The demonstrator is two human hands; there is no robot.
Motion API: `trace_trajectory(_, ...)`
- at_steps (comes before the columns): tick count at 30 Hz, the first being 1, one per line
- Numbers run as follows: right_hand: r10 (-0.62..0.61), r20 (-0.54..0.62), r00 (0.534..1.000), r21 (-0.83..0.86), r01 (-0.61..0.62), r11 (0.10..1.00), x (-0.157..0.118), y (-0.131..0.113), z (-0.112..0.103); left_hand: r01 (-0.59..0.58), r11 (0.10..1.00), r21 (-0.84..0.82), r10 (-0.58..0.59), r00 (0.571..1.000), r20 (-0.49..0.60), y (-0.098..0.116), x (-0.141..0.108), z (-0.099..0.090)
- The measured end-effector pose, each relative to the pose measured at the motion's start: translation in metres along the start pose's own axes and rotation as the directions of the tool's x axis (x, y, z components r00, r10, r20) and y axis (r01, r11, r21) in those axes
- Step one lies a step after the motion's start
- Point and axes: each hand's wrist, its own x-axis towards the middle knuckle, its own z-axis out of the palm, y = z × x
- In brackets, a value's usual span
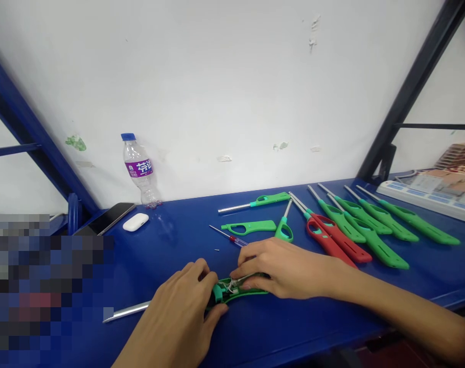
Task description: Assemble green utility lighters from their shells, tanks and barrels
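Note:
An opened green lighter half (pixel 251 293) lies on the blue table with small inner parts showing. My left hand (pixel 186 304) is closed around its front end by the teal trigger (pixel 217 292); a metal tube (pixel 127 311) sticks out to the left of that hand. My right hand (pixel 269 268) has its fingers pressed together over the inner parts at the other end, and its fingertips touch them. Just beyond lie a loose green shell half (pixel 251 227), a screwdriver (pixel 236 240) partly behind my right hand, and a small screw (pixel 216 250).
Several green lighters (pixel 374 240) and red ones (pixel 328 240) lie at the right. A bottle (pixel 140 171), white case (pixel 135 222) and phone (pixel 110 217) are at the back left. The white wall (pixel 217 102) bounds the blue table (pixel 294 332).

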Motion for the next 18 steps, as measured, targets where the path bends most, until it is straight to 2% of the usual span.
trace_trajectory(6,0.004,-0.011,1.000,-0.086,-0.005,0.996,-0.0022,-0.0019,-0.0021,-0.001,0.999,-0.043,0.001,1.000,0.003,-0.0002,0.0006,0.0002)
trace_trajectory(18,0.003,0.014,1.000,-0.144,-0.001,0.990,-0.0030,-0.0038,-0.0032,-0.023,0.996,-0.089,0.022,1.000,-0.019,-0.0042,-0.0003,0.0060)
